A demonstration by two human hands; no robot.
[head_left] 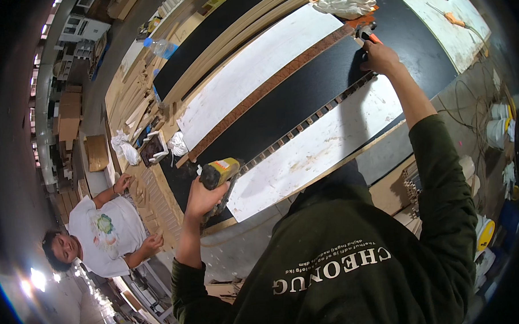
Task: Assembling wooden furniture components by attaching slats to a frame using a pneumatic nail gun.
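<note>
My left hand (201,199) is closed round a yellow-and-black power tool (221,171) at the near left end of the panels; its exact kind is not clear. My right hand (380,58) is closed on a hammer (369,33) with a dark head and an orange-red part, at the far right. Between them a long black panel (303,95) lies on the bench. Along it run a brown patterned strip (274,87) and a narrow notched strip (307,123). White panels (322,145) lie on either side.
Long wooden strips (241,40) are stacked at the back. A plastic bottle (161,48) and crumpled white plastic (345,2) lie on the bench. An orange-handled tool (453,19) with a cord sits far right. Another person (104,227) stands at the left; buckets (498,119) are at right.
</note>
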